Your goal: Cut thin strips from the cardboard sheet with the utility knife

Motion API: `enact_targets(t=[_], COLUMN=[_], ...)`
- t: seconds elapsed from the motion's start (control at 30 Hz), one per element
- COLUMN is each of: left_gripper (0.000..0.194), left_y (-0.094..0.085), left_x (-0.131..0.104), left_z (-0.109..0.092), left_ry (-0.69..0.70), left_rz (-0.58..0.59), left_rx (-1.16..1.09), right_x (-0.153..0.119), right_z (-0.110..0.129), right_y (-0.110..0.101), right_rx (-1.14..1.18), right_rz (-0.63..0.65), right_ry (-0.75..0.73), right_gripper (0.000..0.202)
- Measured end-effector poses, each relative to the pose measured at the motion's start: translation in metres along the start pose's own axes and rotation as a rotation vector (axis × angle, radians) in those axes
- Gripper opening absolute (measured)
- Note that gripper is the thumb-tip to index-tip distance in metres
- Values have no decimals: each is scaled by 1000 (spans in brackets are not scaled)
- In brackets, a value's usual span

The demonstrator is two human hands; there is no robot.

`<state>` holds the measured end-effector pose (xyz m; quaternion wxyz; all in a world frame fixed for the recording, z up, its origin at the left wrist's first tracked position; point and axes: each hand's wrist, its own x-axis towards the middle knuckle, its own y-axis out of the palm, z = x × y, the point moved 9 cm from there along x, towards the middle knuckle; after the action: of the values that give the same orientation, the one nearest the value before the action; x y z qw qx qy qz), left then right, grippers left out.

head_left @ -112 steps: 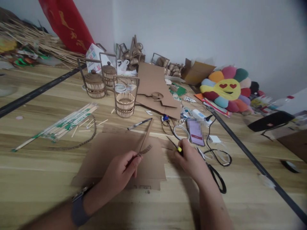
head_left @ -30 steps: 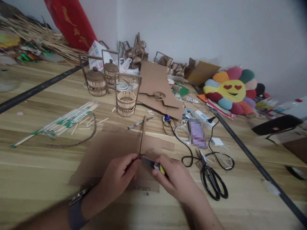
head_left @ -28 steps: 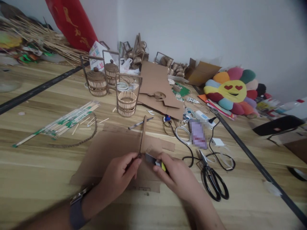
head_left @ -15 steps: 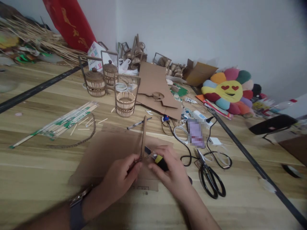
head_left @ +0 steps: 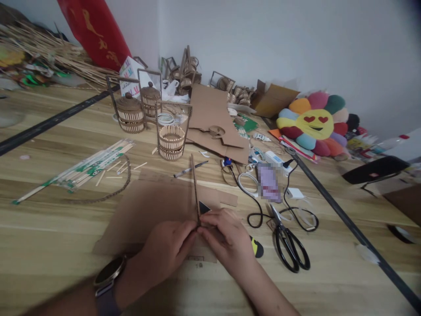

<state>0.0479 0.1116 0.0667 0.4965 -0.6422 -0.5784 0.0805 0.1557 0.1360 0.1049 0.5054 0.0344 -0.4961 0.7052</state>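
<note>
A narrow cardboard strip [head_left: 194, 182] stands up between my two hands, seen nearly edge-on. My left hand [head_left: 173, 241], with a watch on its wrist, pinches the strip's lower end. Fingers of my right hand [head_left: 226, 237] are closed on the same end from the other side, meeting the left fingertips. Below both hands lies a flat cardboard sheet [head_left: 131, 215]. A utility knife [head_left: 257, 247] with a yellow and black handle lies under my right hand; its dark blade pokes out beside the strip and its middle is hidden.
Black-handled scissors [head_left: 291, 248] and a cable [head_left: 255, 219] lie right. Beyond the hands are a pen [head_left: 190, 169] and a small slatted basket [head_left: 171, 142]. Packaged wooden sticks [head_left: 95, 164] and a curved braided strip [head_left: 126, 184] lie left. Larger cardboard [head_left: 210, 105] rests farther back.
My right hand has come away from the utility knife, which now lies beneath it, and has closed on the strip beside my left fingers. The strip has turned and tipped slightly left.
</note>
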Motion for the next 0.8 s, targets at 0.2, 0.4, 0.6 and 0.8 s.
enact_targets(t=[0.2,0.4,0.6,0.8], left_gripper=[39,38,43,49], left_y=[-8,-4,-1,-3], left_x=[0,3,5,4], left_z=[-10,-4,3,0], left_ry=[101,26,-27,-1], left_rz=[-74,-3,40,21], left_rx=[142,62,-33,-25], right_x=[1,0,-1,0], right_z=[7,11,8,6], right_y=[-2,0,3,5], right_rx=[-49,-66,-84,-31], right_rz=[-17,-23,-1,30], right_ry=[-53,-51,-18,-1], right_gripper=[11,13,13,12])
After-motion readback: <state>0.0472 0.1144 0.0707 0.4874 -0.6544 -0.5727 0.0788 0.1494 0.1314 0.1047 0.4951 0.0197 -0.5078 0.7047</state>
